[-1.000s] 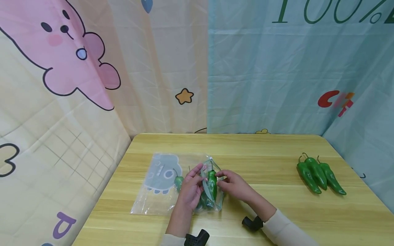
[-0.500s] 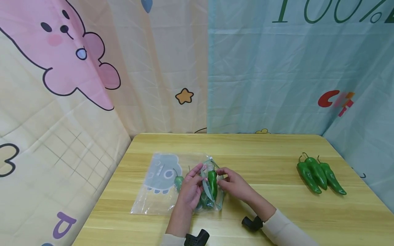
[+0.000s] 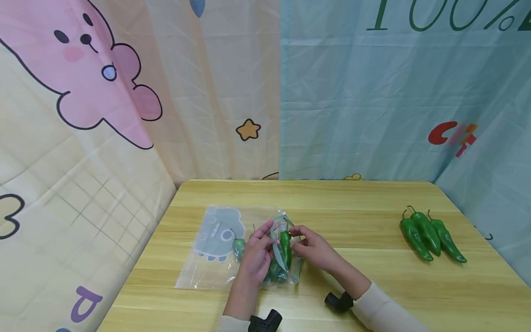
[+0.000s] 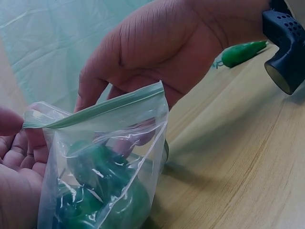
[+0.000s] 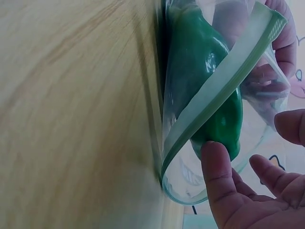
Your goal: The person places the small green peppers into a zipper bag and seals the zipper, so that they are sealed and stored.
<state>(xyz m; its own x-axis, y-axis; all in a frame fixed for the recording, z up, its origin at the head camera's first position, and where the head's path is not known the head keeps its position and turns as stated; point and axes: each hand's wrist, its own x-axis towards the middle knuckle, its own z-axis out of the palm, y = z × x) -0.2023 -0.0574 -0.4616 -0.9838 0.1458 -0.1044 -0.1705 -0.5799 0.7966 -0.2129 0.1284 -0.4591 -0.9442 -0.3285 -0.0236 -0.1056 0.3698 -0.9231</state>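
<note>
A clear zip bag (image 3: 195,272) with a grey-blue cartoon print lies on the table, its mouth held up at the right. My left hand (image 3: 257,260) grips one side of the mouth; in the left wrist view its thumb and finger pinch the zip edge. Several green peppers (image 3: 239,249) are inside the bag. Another green pepper (image 5: 205,71) stands in the open mouth. My right hand (image 3: 313,249) reaches over the other side of the mouth; in the right wrist view its thumb touches this pepper's end while the other fingers are spread apart. The bag's film partly blurs the contents.
Three green peppers (image 3: 423,233) lie together at the right of the wooden table (image 3: 352,198). Printed curtains (image 3: 352,92) hang behind and beside the table. A black wrist camera (image 3: 265,320) is strapped on each arm.
The pepper in the bag's mouth sits slightly lower, and my right fingertips have shifted a little left. A pepper deeper in the bag has slid slightly left. My left hand stays in place.
</note>
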